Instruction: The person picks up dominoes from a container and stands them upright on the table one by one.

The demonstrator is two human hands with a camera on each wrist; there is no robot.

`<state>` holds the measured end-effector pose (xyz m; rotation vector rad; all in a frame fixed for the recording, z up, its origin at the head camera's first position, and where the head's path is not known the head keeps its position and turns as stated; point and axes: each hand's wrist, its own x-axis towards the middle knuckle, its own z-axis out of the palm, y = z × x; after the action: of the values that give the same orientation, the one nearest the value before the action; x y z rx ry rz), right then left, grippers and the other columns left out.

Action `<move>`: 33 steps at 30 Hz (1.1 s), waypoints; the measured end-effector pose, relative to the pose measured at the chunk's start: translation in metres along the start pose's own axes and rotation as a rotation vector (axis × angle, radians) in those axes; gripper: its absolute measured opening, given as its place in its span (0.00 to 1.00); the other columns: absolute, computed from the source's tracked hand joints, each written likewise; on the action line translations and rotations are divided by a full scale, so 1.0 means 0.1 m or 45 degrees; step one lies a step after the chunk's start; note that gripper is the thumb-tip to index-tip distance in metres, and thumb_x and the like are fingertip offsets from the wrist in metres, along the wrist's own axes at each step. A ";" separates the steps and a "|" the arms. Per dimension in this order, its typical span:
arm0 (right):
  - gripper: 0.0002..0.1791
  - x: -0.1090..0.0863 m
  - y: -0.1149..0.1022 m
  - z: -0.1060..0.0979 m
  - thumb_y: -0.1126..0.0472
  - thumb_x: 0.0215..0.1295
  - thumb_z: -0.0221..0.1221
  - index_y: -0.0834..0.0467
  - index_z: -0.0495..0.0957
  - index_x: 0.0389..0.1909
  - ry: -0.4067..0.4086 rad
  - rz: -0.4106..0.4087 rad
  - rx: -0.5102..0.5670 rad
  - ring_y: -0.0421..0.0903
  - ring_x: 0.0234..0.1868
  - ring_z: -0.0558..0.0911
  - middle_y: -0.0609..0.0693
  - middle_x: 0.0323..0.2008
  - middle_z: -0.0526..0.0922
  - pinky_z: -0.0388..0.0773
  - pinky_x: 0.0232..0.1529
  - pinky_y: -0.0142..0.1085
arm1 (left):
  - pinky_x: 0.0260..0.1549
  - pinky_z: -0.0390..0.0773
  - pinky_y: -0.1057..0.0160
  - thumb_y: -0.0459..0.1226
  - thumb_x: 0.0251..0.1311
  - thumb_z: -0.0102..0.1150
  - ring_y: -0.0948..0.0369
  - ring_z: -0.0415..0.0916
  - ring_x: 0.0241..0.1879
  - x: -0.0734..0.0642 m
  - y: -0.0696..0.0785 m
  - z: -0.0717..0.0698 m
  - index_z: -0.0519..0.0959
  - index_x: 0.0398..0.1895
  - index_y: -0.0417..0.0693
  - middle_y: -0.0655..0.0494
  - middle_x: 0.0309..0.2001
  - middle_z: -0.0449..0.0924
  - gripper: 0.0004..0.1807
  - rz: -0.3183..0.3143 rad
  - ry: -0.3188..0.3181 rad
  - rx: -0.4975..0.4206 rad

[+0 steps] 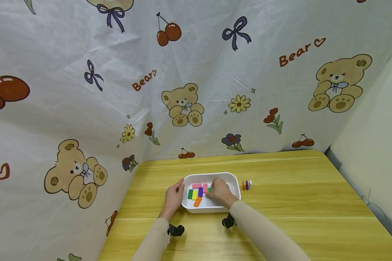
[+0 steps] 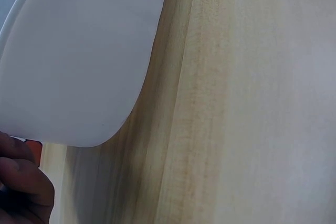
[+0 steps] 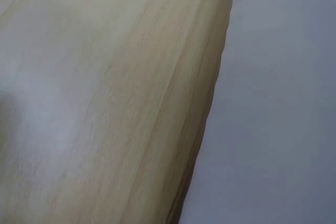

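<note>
A white plastic tray [image 1: 212, 210] holds several small coloured blocks, among them a pink block [image 1: 197, 185], a yellow block [image 1: 194, 195], a purple block [image 1: 200, 191] and an orange block [image 1: 197, 201]. My left hand [image 1: 174, 197] grips the tray's left end; curled fingers [image 2: 26, 182] show by its corner in the left wrist view. Inside the tray, my right hand [image 1: 221, 192] reaches down with bent fingers at the blocks, right beside a green block [image 1: 209, 189]. I cannot tell whether it pinches one. The right wrist view shows the tray's outer wall [image 3: 273, 108], not the hand.
Just right of the tray, an orange piece [image 1: 243, 185], a purple piece [image 1: 246, 185] and a white piece [image 1: 250, 185] stand in a row on the wooden table [image 1: 297, 203]. A bear-printed cloth [image 1: 215, 72] hangs behind the table and along its left side.
</note>
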<state>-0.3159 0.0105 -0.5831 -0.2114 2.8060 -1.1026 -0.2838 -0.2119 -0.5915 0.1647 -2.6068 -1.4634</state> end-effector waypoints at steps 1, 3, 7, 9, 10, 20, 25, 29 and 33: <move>0.23 0.00 0.00 -0.01 0.57 0.50 0.78 0.66 0.80 0.38 -0.006 -0.002 -0.004 0.48 0.35 0.77 0.54 0.32 0.81 0.82 0.44 0.44 | 0.67 0.75 0.47 0.43 0.79 0.52 0.49 0.71 0.71 0.00 0.00 0.00 0.76 0.71 0.50 0.49 0.70 0.76 0.22 0.001 0.000 0.002; 0.23 -0.01 0.00 -0.02 0.58 0.50 0.78 0.66 0.80 0.39 -0.024 0.012 -0.013 0.47 0.35 0.76 0.53 0.33 0.81 0.82 0.44 0.43 | 0.67 0.76 0.47 0.43 0.79 0.52 0.49 0.72 0.71 0.01 -0.01 0.00 0.76 0.71 0.50 0.49 0.70 0.76 0.22 0.005 0.002 0.008; 0.21 -0.01 -0.01 -0.07 0.62 0.48 0.78 0.66 0.80 0.38 -0.047 0.025 -0.017 0.47 0.34 0.76 0.53 0.32 0.81 0.81 0.41 0.40 | 0.66 0.76 0.47 0.43 0.79 0.52 0.49 0.72 0.71 0.01 -0.02 0.00 0.76 0.71 0.50 0.49 0.69 0.77 0.22 0.007 0.006 0.008; 0.20 -0.02 -0.01 -0.08 0.63 0.47 0.78 0.66 0.80 0.37 -0.052 0.023 -0.026 0.47 0.34 0.76 0.53 0.31 0.81 0.80 0.39 0.39 | 0.66 0.76 0.47 0.43 0.78 0.52 0.49 0.72 0.71 0.01 -0.02 0.00 0.76 0.71 0.50 0.50 0.69 0.77 0.22 0.007 0.006 0.009; 0.20 -0.02 -0.02 -0.09 0.64 0.47 0.78 0.66 0.80 0.37 -0.057 0.028 -0.024 0.46 0.34 0.76 0.53 0.31 0.81 0.81 0.39 0.39 | 0.66 0.76 0.47 0.43 0.78 0.52 0.49 0.72 0.71 0.01 -0.02 0.00 0.76 0.71 0.50 0.50 0.69 0.77 0.22 0.006 0.007 0.008; 0.16 -0.01 0.00 -0.08 0.60 0.55 0.75 0.65 0.83 0.39 -0.066 0.019 -0.054 0.46 0.36 0.79 0.53 0.34 0.84 0.83 0.44 0.42 | 0.67 0.76 0.47 0.43 0.78 0.52 0.49 0.72 0.71 0.02 -0.01 0.01 0.76 0.70 0.52 0.50 0.69 0.77 0.21 -0.001 0.008 0.028; 0.13 0.00 0.03 -0.05 0.61 0.55 0.75 0.63 0.84 0.37 -0.058 -0.003 -0.069 0.45 0.36 0.79 0.51 0.33 0.84 0.83 0.43 0.41 | 0.66 0.77 0.48 0.43 0.78 0.52 0.49 0.73 0.70 0.03 -0.02 0.02 0.77 0.70 0.53 0.50 0.69 0.77 0.21 0.012 0.016 0.037; 0.12 0.01 0.03 -0.04 0.61 0.54 0.76 0.62 0.85 0.35 -0.055 -0.024 -0.058 0.46 0.36 0.79 0.51 0.32 0.84 0.82 0.44 0.42 | 0.66 0.76 0.47 0.43 0.78 0.52 0.49 0.72 0.70 0.02 -0.02 0.01 0.77 0.70 0.52 0.50 0.69 0.77 0.21 0.015 0.013 0.027; 0.11 0.00 0.03 -0.03 0.61 0.55 0.76 0.62 0.85 0.34 -0.061 -0.040 -0.057 0.46 0.36 0.79 0.51 0.32 0.84 0.83 0.45 0.43 | 0.67 0.75 0.47 0.43 0.79 0.52 0.49 0.71 0.71 0.01 -0.01 0.00 0.76 0.71 0.50 0.49 0.70 0.76 0.22 0.005 -0.001 0.009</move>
<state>-0.3163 0.0145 -0.5834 -0.2836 2.7966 -1.0275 -0.2850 -0.2126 -0.5927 0.1599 -2.6113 -1.4539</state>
